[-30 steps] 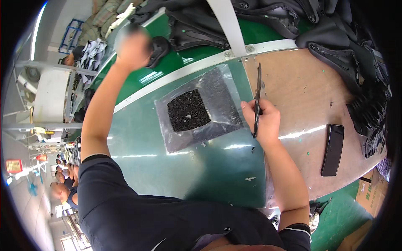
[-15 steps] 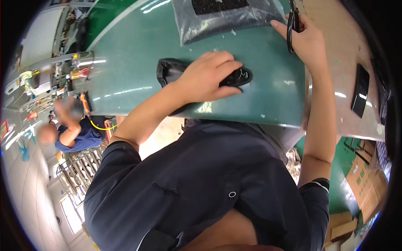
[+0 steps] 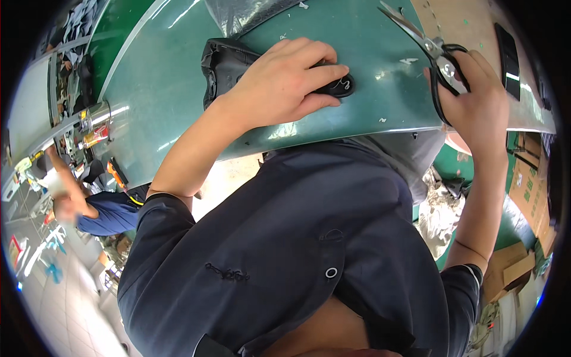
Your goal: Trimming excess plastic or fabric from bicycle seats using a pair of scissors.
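Observation:
A black, soft, leather-like item (image 3: 223, 64) lies across the green table; its exact kind I cannot make out. One end is wide and boxy, the other narrow and rounded, with a pale curly thread on it. My left hand (image 3: 285, 80) lies over its middle, fingers closed around the narrow part and covering much of it. To the right, my right hand (image 3: 479, 98) grips scissors (image 3: 437, 52) by their black handles. Their silver blades point away to the far left, slightly apart and clear of the black item.
The green tabletop (image 3: 178, 89) carries a clear plastic bag (image 3: 256, 13) at the far edge and small white scraps. A brown surface to the right holds a dark phone-like slab (image 3: 507, 62). Cardboard boxes (image 3: 532, 184) stand at right. Another person (image 3: 107, 211) works at far left.
My right hand has come nearer and to the right, and the scissors have swung so their blades show. My left hand keeps its hold on the black item. The view has shifted.

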The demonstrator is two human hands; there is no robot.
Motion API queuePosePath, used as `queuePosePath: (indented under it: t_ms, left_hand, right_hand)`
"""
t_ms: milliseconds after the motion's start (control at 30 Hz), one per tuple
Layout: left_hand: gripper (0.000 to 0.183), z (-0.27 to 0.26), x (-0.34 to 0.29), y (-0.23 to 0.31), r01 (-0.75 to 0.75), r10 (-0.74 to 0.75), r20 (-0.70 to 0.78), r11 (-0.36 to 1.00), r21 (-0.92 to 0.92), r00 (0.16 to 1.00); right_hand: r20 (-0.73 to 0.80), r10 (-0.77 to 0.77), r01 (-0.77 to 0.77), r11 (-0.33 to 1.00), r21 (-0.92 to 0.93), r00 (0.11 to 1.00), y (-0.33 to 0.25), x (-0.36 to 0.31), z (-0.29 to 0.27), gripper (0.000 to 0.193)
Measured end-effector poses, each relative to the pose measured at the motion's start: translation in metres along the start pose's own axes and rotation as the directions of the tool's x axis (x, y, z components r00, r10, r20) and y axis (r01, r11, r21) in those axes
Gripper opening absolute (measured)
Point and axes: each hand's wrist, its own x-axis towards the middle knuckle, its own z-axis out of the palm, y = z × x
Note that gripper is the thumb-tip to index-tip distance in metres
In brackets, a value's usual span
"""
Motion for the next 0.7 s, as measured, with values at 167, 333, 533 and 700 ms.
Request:
queuePosePath:
  t_ms: [167, 333, 533, 700]
  left_hand:
    - [0.027, 0.006, 0.013, -0.005, -0.119, 0.117, -0.056, 0.993, -0.019, 0.991]
    - [0.020, 0.015, 0.020, -0.009, -0.142, 0.139, -0.066, 0.989, -0.042, 0.988]
    - [0.020, 0.021, 0.017, -0.019, -0.196, 0.184, -0.121, 0.975, -0.101, 0.975]
    - [0.022, 0.014, 0.018, -0.017, -0.151, 0.138, -0.086, 0.973, -0.172, 0.987]
  right_hand:
    - [0.079, 0.048, -0.044, 0.998, -0.053, 0.996, -0.009, -0.025, -0.014, 0.032]
    - [0.179, 0.021, -0.005, 0.996, -0.090, 0.984, -0.009, -0.035, -0.016, 0.035]
    - [0.231, -0.027, 0.047, 0.996, -0.081, 0.973, -0.012, -0.042, -0.011, 0.040]
    - [0.290, -0.067, 0.102, 0.989, -0.106, 0.955, -0.010, -0.043, -0.014, 0.043]
